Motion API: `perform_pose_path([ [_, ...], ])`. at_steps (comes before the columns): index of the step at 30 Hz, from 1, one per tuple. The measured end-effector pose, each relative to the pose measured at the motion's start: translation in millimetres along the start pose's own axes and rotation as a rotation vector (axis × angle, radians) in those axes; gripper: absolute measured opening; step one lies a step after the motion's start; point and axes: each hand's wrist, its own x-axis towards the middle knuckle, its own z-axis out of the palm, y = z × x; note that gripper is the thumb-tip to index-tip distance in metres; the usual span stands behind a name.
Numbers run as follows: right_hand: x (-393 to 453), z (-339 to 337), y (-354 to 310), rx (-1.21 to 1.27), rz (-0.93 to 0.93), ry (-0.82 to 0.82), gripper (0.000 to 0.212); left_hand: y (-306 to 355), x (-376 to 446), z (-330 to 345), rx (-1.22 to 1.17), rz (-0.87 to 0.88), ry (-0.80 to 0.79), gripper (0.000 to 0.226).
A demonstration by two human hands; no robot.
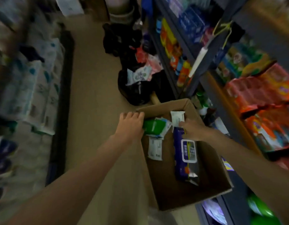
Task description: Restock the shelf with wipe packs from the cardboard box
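The dark metal shelving rack (210,51) fills the right side of the frame, stacked with orange, red and blue packaged goods, all pretty blurry. On the left side sit big white-and-blue wrapped paper bundles (35,88). Upper middle, on the tan floor, there's a black plastic bag (137,88) with pink and white packs spilling out.

The open brown cardboard box (189,189) sits lower middle, right against the rack. Inside it, the long purple wipe pack with a white flip-lid label (184,153) lies along the right wall; the label has writing but it's too smeared to read. A green-and-white wipe pack (155,127) is at the box's upper left corner, and a small white pack (177,118) stands at the far end. A white paper label (155,149) is stuck on the inner left wall, text unreadable.

Left hand (131,125) curls over the box's left rim, fingers wrapped around the green-and-white pack, I think. Right hand (193,130) is down in the box, fingers pinching the top end of the purple pack.
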Motion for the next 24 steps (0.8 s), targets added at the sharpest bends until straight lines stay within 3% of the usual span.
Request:
perform_pose_path([
  [3,46,27,24,0.037,-0.033,-0.042,0.048,9,42,27,-0.062,-0.032,-0.047,0.046],
  [7,119,62,30,-0.126,-0.117,-0.011,0.051,2,90,78,-0.172,-0.085,-0.093,0.039],
  [12,206,109,12,-0.351,-0.260,0.056,0.070,-19,124,133,-0.249,0.067,0.090,0.036],
  [16,250,134,9,-0.341,-0.342,0.170,0.074,-33,131,164,-0.351,0.117,0.172,0.036],
  [18,245,120,3,-0.326,-0.361,0.165,0.055,-35,130,165,-0.408,0.099,0.145,0.036],
  [21,233,70,2,-0.041,-0.355,0.133,0.034,-38,132,150,-0.486,0.009,0.034,0.040],
  [24,209,-10,-5,0.221,-0.379,0.020,0.028,-48,138,116,-0.606,-0.111,-0.101,0.069],
])
